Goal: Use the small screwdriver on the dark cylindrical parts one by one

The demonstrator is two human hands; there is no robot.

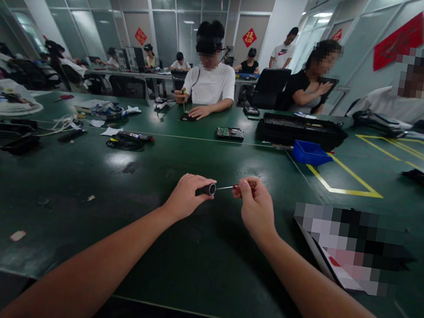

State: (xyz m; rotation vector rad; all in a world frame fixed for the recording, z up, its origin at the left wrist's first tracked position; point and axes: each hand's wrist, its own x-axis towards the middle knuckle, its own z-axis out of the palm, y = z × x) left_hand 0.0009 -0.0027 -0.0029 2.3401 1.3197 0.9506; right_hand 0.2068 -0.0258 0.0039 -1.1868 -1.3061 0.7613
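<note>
My left hand (185, 196) is closed around a small dark cylinder (207, 189), whose round, light-rimmed end faces right. What the cylinder belongs to cannot be made out. In my right hand (256, 205) is a screwdriver (237, 188) with a reddish handle, pinched between thumb and fingers. Its thin metal shaft points left, and the tip reaches the rimmed end of the cylinder. Whether the tip sits inside or only touches the rim is too small to tell. Both hands are held above the green table (181, 260).
Ahead lie a bundled black cable (127, 141), a hard drive (230, 133), a blue tray (311, 153) and a long black housing (301, 131). A partly blurred paper packet (326, 250) is right of my right arm. Across the table, a person in white (211, 82) works with a screwdriver.
</note>
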